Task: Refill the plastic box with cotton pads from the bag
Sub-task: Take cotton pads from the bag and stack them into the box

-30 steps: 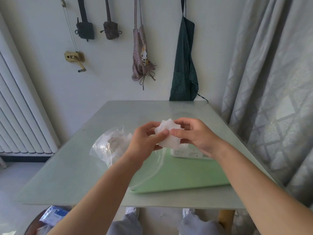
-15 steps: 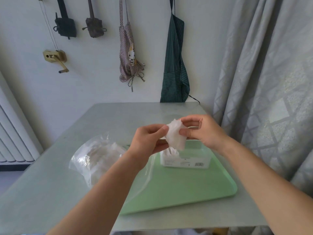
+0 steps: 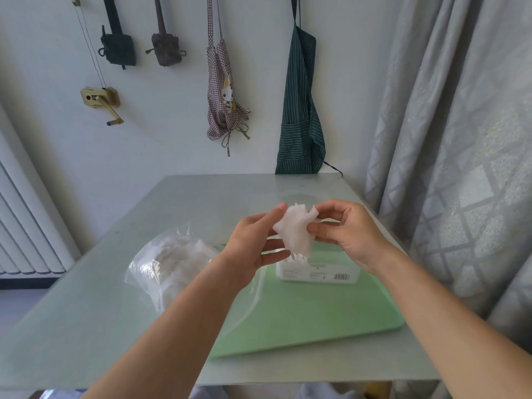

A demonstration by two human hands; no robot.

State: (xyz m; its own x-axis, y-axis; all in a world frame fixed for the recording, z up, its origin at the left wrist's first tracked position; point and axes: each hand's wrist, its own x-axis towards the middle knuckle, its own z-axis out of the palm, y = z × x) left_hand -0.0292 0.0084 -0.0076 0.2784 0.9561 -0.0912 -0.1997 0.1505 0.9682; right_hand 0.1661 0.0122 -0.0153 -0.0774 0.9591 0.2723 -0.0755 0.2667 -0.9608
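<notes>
Cotton pads, a small white stack, hang in the air above the table, pinched between both hands: the left hand presses its thumb on the stack's left edge with its other fingers spread loose, and the right hand clamps the right edge between thumb and fingers. Directly beneath sits the plastic box, at the far edge of the green tray, with pads poking out. The clear bag of pads lies toward the table's left edge, just beside the tray
</notes>
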